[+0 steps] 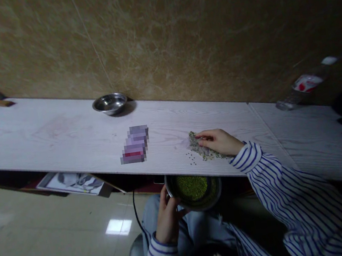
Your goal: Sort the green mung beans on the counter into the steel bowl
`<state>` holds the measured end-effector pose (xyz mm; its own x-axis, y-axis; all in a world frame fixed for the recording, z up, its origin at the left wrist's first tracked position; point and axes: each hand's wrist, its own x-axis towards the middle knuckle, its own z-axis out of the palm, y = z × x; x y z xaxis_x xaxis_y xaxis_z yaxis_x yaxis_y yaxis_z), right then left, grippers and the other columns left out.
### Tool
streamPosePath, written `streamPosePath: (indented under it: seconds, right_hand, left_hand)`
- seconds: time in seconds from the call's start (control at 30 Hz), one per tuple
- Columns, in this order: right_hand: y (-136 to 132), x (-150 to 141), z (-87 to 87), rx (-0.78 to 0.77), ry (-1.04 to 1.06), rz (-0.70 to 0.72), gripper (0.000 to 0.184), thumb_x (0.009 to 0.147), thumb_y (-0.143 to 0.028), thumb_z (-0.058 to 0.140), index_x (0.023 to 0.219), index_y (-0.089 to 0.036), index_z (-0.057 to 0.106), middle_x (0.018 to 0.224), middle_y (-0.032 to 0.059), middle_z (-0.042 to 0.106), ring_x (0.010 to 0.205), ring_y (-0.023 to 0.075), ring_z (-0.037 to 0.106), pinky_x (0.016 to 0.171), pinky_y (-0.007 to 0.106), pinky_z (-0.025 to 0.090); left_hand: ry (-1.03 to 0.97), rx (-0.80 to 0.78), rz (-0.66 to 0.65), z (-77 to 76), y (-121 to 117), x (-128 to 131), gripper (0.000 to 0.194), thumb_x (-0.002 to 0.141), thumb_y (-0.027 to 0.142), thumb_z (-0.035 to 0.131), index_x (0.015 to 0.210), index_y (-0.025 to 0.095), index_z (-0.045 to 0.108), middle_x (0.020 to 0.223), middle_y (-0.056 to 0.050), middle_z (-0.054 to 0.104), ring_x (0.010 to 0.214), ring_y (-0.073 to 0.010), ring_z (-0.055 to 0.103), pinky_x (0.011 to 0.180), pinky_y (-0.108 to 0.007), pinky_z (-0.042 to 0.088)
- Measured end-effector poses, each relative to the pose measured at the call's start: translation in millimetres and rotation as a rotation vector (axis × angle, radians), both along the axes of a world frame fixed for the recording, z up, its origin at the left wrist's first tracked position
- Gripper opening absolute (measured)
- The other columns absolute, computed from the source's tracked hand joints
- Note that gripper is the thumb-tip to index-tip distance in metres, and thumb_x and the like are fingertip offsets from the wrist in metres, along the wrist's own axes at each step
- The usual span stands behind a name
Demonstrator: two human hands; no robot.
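A long, pale wood-grain counter (73, 137) stretches before you. Below its edge, your left hand (167, 218) grips a steel bowl (216, 193) holding small green beans (192, 187). Beyond your right hand (220, 142), farther right, is a clear plastic bottle (307, 83); a smaller steel bowl (111, 111) sits far to its left. Apart from your left, that right hand touches a loose bean heap (195, 143); whether its curled fingers hold any, I cannot tell.

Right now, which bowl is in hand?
The bowl at the table's front edge, green grains inside, held by the left hand. The other bowl sits untouched near the wall.
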<state>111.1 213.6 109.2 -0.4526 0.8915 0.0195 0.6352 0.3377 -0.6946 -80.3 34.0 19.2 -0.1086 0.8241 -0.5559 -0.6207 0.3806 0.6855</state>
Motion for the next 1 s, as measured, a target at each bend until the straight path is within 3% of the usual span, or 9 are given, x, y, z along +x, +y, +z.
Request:
streamPosePath:
  seconds: [0.53,1.0]
  right_hand:
    - [-9,-1,-9.1,-0.045,-0.062,-0.01,0.032,0.081,-0.024,0.058,0.109,-0.015,0.071,0.07,0.0014,0.065,0.061,0.0132,0.055,0.058,0.026,0.041]
    - [-8,-5,-11.9,-0.03,-0.086,-0.011,0.032,0.079,-0.024,0.06,0.108,-0.013,0.071,0.071,0.0023,0.065,0.063,0.0134,0.056,0.06,0.026,0.041]
  left_hand:
    - [0.003,-0.013,0.004,-0.2,1,2,0.062,0.068,0.023,0.063,0.128,0.03,0.049,0.117,-0.005,0.057,0.091,-0.0188,0.056,0.068,-0.031,0.052]
    - [0.004,-0.003,0.017,2.3,2,2,0.06,0.066,0.023,0.064,0.125,0.029,0.051,0.114,-0.005,0.059,0.09,-0.019,0.056,0.068,-0.032,0.053]
